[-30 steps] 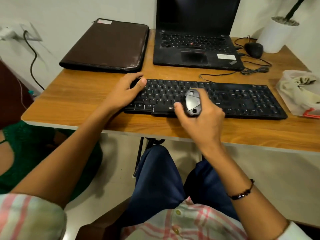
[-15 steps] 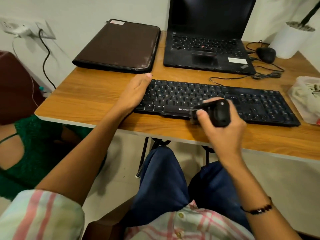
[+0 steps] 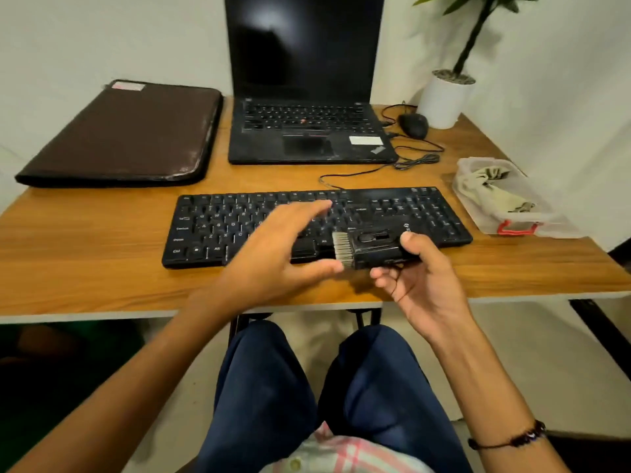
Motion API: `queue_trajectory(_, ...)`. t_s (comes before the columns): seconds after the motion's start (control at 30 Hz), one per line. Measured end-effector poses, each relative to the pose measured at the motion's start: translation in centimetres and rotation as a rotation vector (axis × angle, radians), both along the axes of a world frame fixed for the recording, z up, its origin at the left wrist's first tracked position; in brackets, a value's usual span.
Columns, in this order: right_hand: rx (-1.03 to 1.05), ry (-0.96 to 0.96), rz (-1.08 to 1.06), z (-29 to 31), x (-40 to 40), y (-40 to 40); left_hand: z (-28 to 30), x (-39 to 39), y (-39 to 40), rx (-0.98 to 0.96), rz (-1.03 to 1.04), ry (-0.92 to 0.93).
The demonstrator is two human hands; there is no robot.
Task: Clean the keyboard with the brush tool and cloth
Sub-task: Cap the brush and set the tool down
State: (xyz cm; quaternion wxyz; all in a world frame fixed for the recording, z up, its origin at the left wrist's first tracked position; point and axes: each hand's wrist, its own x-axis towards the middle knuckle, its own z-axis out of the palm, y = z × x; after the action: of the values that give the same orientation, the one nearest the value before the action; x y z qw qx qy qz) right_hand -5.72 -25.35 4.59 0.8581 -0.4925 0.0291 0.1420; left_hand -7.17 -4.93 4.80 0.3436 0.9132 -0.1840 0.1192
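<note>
While my right hand (image 3: 421, 278) curls around the brush tool (image 3: 372, 249), thumb on its far end and fingers underneath, I hold it level just above the front edge of the keyboard (image 3: 317, 223) so the pale bristles point left, toward my other hand. My left hand (image 3: 276, 254) hovers over the middle keys with fingers loosely spread and holding nothing, its thumb close to the bristle tuft; whether it actually touches them I cannot tell, since it is blurred. I judge I am readying the bristles before sweeping between the keys. The tool is a blocky black plastic body with a short, stiff-looking flat row of grey-white bristles. The keyboard is long, matte black and low, lying flat on the warm wood-grain desk (image 3: 102, 268), its cable running back toward the laptop (image 3: 307, 131). The cloth (image 3: 488, 186), soft and crumpled, sits in a clear plastic box (image 3: 512, 216) to the right, well apart from my hands, probably waiting for the wipe-down.
</note>
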Motion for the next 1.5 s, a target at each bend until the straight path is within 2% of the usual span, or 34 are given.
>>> queue_trajectory(0.07,0.010,-0.011,0.015,-0.1,0.0,-1.0,-0.3,0.5,-2.2,0.001,-0.082,0.024)
queue_trajectory(0.17,0.015,-0.013,0.044,-0.5,0.4,-2.8,-1.2,1.5,-4.7,0.019,-0.135,-0.053)
queue_trajectory(0.33,-0.097,0.026,-0.034,-1.5,1.8,-5.7,-3.0,3.7,-8.5,0.058,-0.117,-0.039)
queue_trajectory(0.63,-0.658,-0.157,-0.076,-2.8,3.3,-9.3,-5.2,5.0,-12.5,0.220,-0.067,-0.132)
queue_trajectory(1.07,-1.280,-0.208,0.050,-1.2,3.5,-10.6,-5.3,5.1,-12.8,0.293,-0.068,-0.153)
queue_trajectory(1.23,-1.379,-0.365,-0.341,3.4,6.5,-12.3,-2.8,6.1,-14.0,0.226,-0.064,-0.196)
queue_trajectory(1.33,-1.468,-0.473,-0.546,5.2,12.2,-13.9,-0.4,8.2,-16.0,0.146,-0.085,-0.256)
queue_trajectory(1.4,-1.621,-0.433,-0.431,4.9,17.2,-14.6,0.7,9.8,-17.5,0.115,-0.107,-0.255)
queue_trajectory(1.5,-1.933,-0.368,-0.020,3.4,22.1,-14.9,1.1,11.3,-19.3,0.073,-0.127,-0.192)
